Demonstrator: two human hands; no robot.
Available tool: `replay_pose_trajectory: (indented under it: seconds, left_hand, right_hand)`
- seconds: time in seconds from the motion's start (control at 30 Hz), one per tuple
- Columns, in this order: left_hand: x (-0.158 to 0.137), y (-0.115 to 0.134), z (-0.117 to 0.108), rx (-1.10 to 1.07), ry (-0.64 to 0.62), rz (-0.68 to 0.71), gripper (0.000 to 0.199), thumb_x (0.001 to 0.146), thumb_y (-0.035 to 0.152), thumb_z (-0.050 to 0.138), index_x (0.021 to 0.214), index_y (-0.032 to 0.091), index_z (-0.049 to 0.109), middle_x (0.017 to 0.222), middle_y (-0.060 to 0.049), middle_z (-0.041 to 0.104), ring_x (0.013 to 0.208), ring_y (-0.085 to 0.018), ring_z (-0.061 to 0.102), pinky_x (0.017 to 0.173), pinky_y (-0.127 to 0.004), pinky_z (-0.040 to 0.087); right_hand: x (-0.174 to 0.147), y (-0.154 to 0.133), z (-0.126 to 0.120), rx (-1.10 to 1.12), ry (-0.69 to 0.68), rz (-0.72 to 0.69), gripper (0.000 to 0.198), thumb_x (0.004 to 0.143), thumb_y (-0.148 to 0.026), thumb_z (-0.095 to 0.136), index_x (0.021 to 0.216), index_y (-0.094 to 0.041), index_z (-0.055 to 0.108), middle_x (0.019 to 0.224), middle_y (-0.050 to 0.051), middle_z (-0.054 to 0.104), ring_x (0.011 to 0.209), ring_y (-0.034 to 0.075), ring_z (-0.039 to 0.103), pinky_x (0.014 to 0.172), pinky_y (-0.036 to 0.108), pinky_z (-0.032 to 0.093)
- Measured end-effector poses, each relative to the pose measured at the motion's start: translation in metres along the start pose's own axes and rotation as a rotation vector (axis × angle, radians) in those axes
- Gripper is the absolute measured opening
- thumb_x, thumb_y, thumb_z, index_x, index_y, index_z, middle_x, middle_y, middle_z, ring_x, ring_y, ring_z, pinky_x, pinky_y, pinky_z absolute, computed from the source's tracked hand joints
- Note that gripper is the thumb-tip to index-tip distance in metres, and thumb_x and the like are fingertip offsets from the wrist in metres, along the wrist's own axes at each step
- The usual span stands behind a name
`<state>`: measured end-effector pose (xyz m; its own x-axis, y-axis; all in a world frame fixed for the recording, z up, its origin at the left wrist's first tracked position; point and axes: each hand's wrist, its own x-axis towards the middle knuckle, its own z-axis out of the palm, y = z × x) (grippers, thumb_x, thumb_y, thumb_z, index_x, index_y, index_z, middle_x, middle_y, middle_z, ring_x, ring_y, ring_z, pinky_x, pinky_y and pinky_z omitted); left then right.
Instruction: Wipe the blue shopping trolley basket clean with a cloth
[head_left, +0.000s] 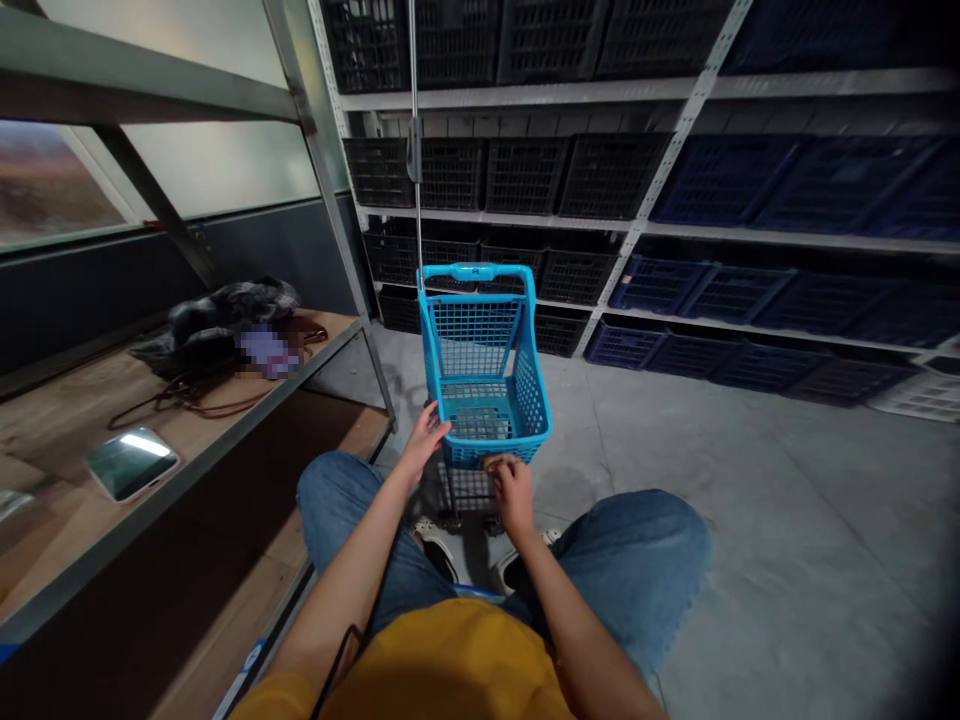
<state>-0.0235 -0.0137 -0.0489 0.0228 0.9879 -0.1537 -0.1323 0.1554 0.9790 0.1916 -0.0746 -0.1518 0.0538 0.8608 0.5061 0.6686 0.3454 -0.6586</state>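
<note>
Blue plastic cart (480,383) on grey floor (637,440), just before the knees (645,560). Left hand (424,442) at its near-left rim, fingers spread. Right hand (514,490) curled at front; cannot tell whether it pinches anything.

Dim room, pale light at left
Frosted panes (214,165) glow softly; a flat screen (131,465) catches glare; blue crates (825,185) sit in shadow; the right edge is dark and blurred; straight lines stretch.

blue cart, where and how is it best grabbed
Probably by the handle of the blue cart, coming from above near its middle: the bar runs crosswise, raised above the basket's far end, with an open gap beneath for wrapping around it.
</note>
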Motion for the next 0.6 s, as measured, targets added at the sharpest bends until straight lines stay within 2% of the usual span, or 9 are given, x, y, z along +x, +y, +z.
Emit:
replay_pose_trajectory:
  seconds: [0.1, 0.17, 0.23, 0.27, 0.33, 0.43, 0.5, 0.6]
  left_hand:
    - [-0.002, -0.004, 0.005, 0.116, 0.05, 0.104, 0.069, 0.087, 0.047, 0.065, 0.148, 0.028, 0.04, 0.145, -0.012, 0.054, 0.132, -0.028, 0.053, 0.103, -0.046, 0.049]
    - [-0.008, -0.004, 0.012, 0.323, 0.185, 0.262, 0.059, 0.092, 0.042, 0.059, 0.146, 0.023, 0.044, 0.146, -0.014, 0.051, 0.134, -0.029, 0.05, 0.11, -0.049, 0.043]
    - [-0.018, -0.002, 0.021, 0.618, 0.323, 0.454, 0.053, 0.092, 0.036, 0.058, 0.142, 0.019, 0.049, 0.15, -0.017, 0.044, 0.142, -0.031, 0.039, 0.117, -0.052, 0.033]
    - [-0.024, 0.0, 0.027, 0.754, 0.336, 0.552, 0.051, 0.092, 0.034, 0.057, 0.141, 0.019, 0.051, 0.153, -0.017, 0.04, 0.146, -0.031, 0.032, 0.119, -0.053, 0.029]
    - [-0.034, 0.006, 0.039, 0.962, 0.24, 0.708, 0.046, 0.093, 0.031, 0.056, 0.138, 0.023, 0.054, 0.157, -0.012, 0.035, 0.15, -0.031, 0.022, 0.121, -0.054, 0.022]
    - [-0.04, 0.01, 0.057, 1.116, -0.03, 0.785, 0.036, 0.093, 0.03, 0.057, 0.129, 0.03, 0.062, 0.15, -0.006, 0.048, 0.145, -0.029, 0.032, 0.122, -0.057, 0.015]
    - [-0.039, 0.009, 0.064, 1.136, -0.131, 0.744, 0.035, 0.092, 0.031, 0.059, 0.127, 0.032, 0.063, 0.14, -0.006, 0.058, 0.137, -0.029, 0.042, 0.121, -0.057, 0.014]
    - [-0.035, 0.005, 0.066, 1.108, -0.191, 0.673, 0.037, 0.092, 0.03, 0.059, 0.129, 0.032, 0.062, 0.129, -0.008, 0.065, 0.125, -0.03, 0.052, 0.115, -0.054, 0.02]
  right_hand:
    - [-0.016, 0.008, 0.008, -0.017, -0.062, 0.025, 0.022, 0.077, -0.011, 0.049, 0.085, -0.021, 0.067, 0.094, 0.007, 0.056, 0.09, 0.022, 0.051, 0.079, 0.036, 0.046]
    - [-0.007, 0.001, -0.002, -0.008, -0.008, 0.045, 0.021, 0.079, -0.011, 0.048, 0.083, -0.02, 0.066, 0.092, 0.007, 0.055, 0.089, 0.022, 0.051, 0.079, 0.037, 0.046]
    - [0.012, -0.011, -0.021, 0.011, 0.082, 0.049, 0.021, 0.082, -0.013, 0.048, 0.086, -0.02, 0.067, 0.095, 0.007, 0.054, 0.092, 0.022, 0.051, 0.082, 0.038, 0.046]
    - [0.023, -0.017, -0.031, 0.023, 0.136, 0.046, 0.021, 0.082, -0.014, 0.049, 0.089, -0.021, 0.068, 0.098, 0.007, 0.054, 0.095, 0.022, 0.051, 0.084, 0.038, 0.046]
    - [0.038, -0.023, -0.046, 0.039, 0.232, 0.03, 0.021, 0.083, -0.016, 0.052, 0.095, -0.021, 0.069, 0.102, 0.008, 0.054, 0.099, 0.023, 0.051, 0.087, 0.039, 0.045]
    - [0.038, -0.015, -0.047, 0.025, 0.281, 0.017, 0.019, 0.083, -0.019, 0.054, 0.096, -0.021, 0.068, 0.101, 0.007, 0.053, 0.1, 0.023, 0.05, 0.087, 0.04, 0.045]
    - [0.025, -0.001, -0.035, 0.009, 0.218, 0.033, 0.018, 0.082, -0.018, 0.053, 0.092, -0.02, 0.067, 0.097, 0.006, 0.052, 0.096, 0.023, 0.05, 0.085, 0.039, 0.045]
    - [0.003, 0.02, -0.016, 0.023, 0.062, 0.077, 0.018, 0.078, -0.014, 0.05, 0.087, -0.019, 0.065, 0.09, 0.005, 0.053, 0.089, 0.022, 0.052, 0.08, 0.037, 0.046]
